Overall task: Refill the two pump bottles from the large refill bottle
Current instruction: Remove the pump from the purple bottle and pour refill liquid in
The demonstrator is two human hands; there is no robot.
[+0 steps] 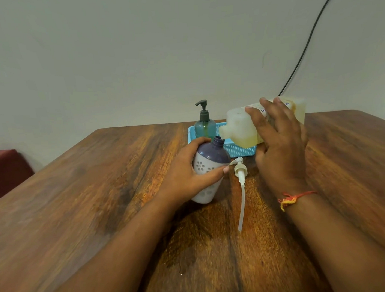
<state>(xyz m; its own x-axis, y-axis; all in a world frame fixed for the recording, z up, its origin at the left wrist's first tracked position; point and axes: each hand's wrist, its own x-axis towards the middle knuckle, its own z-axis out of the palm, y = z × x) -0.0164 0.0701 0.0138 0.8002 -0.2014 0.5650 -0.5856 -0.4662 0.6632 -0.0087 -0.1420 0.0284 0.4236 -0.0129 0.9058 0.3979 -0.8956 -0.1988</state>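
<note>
Forearms reach in from the near edge of the counter [100, 195]. The left grip [184, 179] is wrapped round the white-and-purple pump bottle [206, 160], tilted, with its neck open. Just right of it, the unscrewed pump [240, 169] lies on the counter, its tube pointing toward the near edge. Toward the far edge, the teal pump bottle [205, 125] stands in a blue basket [241, 151] with its pump still on. The right grip [278, 145] clasps the large refill bottle [239, 127], tipped almost level, its spout just above the open neck. No stream shows. By my reading, the first pour is only starting. Filling, recapping and the whole teal bottle remain.
</note>
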